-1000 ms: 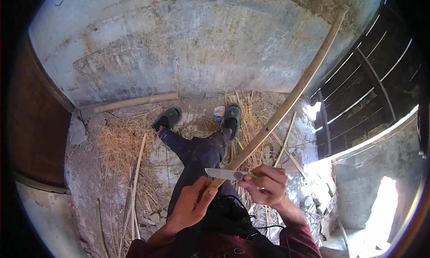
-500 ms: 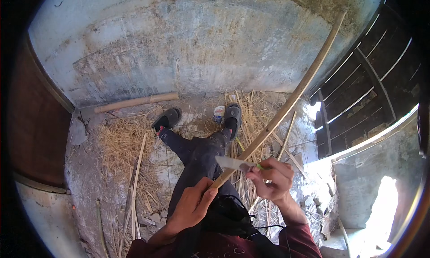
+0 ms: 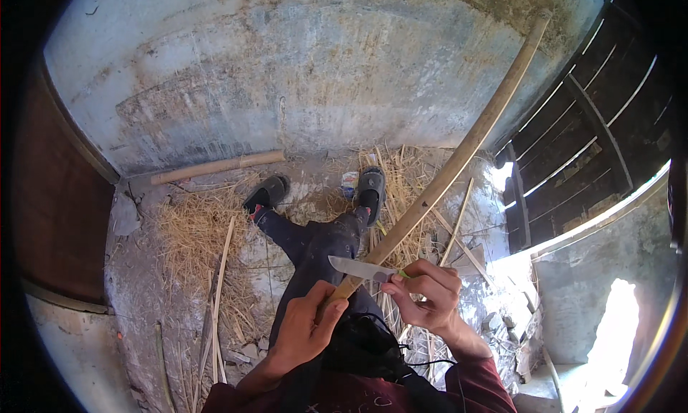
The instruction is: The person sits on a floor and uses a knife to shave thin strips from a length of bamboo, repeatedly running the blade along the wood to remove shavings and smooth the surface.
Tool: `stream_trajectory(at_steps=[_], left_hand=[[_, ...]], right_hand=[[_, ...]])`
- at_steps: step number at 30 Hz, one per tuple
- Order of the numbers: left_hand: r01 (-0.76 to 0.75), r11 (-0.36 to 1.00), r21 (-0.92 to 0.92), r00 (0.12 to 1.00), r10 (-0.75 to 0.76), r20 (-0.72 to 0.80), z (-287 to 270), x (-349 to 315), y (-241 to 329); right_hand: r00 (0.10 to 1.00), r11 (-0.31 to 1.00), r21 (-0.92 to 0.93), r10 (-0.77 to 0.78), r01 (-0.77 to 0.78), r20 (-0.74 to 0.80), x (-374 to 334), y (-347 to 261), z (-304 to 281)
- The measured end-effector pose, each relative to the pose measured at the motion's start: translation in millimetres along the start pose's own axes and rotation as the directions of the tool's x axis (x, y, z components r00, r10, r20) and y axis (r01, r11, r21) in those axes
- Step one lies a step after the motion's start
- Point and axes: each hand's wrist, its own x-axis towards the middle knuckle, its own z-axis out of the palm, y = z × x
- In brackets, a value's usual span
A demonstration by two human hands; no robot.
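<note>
A long, pale bamboo pole (image 3: 462, 159) runs from in front of my lap up to the far right, its far end by the wall. My left hand (image 3: 304, 328) is closed around the near end of it, thumb on top. In my right hand (image 3: 432, 300) is a knife (image 3: 358, 268) with a broad grey blade; a bit of green shows at its handle, mostly hidden by the fingers. The blade lies across the pole just beyond my left hand, its tip pointing left.
Straw-like shavings (image 3: 193, 230) cover the floor on both sides of my feet. A short bamboo length (image 3: 218, 167) lies along the stained wall (image 3: 301, 69). Thin strips (image 3: 221, 291) lie at left. Dark slats (image 3: 588, 126) and rubble (image 3: 494, 323) are at right.
The knife has moved nearer along the pole toward my left hand and slightly left, its blade now flatter. The pole has shifted a little; my left hand has barely moved.
</note>
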Motion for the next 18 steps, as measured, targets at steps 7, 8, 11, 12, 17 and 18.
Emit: stream_trajectory(at_steps=[7,8,11,12,17,18], left_hand=[[0.015,1.0,0.005,1.0,-0.015,0.021,4.2,-1.0,-2.5],[0.012,1.0,0.006,1.0,-0.012,0.021,4.3,-0.8,-3.0],[0.008,1.0,0.002,1.0,-0.008,0.015,4.5,-1.4,-4.8],[0.007,1.0,-0.006,1.0,-0.007,0.009,5.3,-1.5,-4.6],[-0.011,1.0,-0.004,1.0,0.011,0.0,5.7,0.1,-6.2],[-0.015,1.0,-0.001,1.0,0.015,-0.002,5.2,-0.1,-4.9]], right_hand=[[0.999,0.997,-0.064,-0.05,0.049,-0.02,1.1,9.0,-6.0],[1.0,0.999,-0.044,0.0,0.0,-0.01,-0.7,7.3,-5.3],[1.0,1.0,-0.021,-0.022,0.022,-0.004,-1.2,6.9,-3.1],[0.999,0.999,-0.002,-0.034,0.035,0.009,-1.4,6.0,-1.4],[0.999,0.999,0.003,-0.032,0.032,0.03,3.9,2.0,-2.1],[0.999,0.999,0.006,-0.035,0.035,0.021,3.7,2.2,-1.8]])
